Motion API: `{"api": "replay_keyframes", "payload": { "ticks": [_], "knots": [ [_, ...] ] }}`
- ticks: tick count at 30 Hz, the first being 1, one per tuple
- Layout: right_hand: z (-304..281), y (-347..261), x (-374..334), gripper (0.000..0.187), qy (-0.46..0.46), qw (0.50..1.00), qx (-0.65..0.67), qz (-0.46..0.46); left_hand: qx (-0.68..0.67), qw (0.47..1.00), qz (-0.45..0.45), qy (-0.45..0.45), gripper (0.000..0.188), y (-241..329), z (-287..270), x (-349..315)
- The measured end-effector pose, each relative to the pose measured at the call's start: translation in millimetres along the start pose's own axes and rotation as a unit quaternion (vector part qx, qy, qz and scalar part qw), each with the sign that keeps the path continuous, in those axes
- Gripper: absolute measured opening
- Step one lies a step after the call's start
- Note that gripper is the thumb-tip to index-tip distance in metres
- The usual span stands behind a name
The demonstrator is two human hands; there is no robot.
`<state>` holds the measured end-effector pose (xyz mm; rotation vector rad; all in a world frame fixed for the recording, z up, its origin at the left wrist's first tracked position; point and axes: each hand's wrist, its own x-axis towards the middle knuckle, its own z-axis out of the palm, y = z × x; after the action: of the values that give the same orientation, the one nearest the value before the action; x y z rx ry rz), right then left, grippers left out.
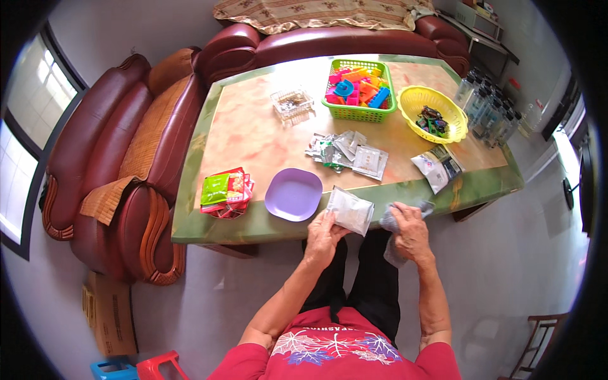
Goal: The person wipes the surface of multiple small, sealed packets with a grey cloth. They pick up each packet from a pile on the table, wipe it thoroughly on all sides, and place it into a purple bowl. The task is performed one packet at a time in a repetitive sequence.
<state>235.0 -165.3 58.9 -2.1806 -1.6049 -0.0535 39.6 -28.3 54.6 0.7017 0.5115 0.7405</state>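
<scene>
My left hand [323, 239] is closed on the lower left edge of a white and silver sachet [351, 211], which it holds up at the table's near edge. In my right hand [411, 235] a crumpled grey cloth [395, 251] is bunched, part of it hanging below the fingers. Cloth and sachet are close together. Left of the sachet lies a shallow purple plate [293, 194]. Beyond it is a loose pile of silver and green sachets [347, 153]. Another white packet with dark print [437, 168] lies to the right, near the table edge.
Red and green packets [227, 193] are stacked at the left. Farther back stand a clear basket [292, 105], a green basket [360, 114] of colourful plastic pieces and a yellow basket [408, 101] with small dark items. Several clear bottles [486, 111] stand at the right edge. Sofas [329, 47] border the table.
</scene>
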Motion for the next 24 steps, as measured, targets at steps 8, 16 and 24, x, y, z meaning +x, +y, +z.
{"api": "replay_keyframes", "payload": {
  "ticks": [8,16,24],
  "knots": [
    [-8.7,5.5,21.3,0.052,0.091,0.984,0.138,0.060,0.189,0.959,0.167,0.128,0.027,99.5,-46.0,28.2],
    [27.2,1.1,45.4,0.058,0.116,0.991,0.026,0.054,0.464,0.875,0.099,0.095,0.021,122.6,-81.4,83.8],
    [31.5,10.1,62.1,0.064,0.291,0.952,0.039,0.081,0.743,0.599,0.264,0.141,0.036,111.6,-75.4,90.6]
  ]
}}
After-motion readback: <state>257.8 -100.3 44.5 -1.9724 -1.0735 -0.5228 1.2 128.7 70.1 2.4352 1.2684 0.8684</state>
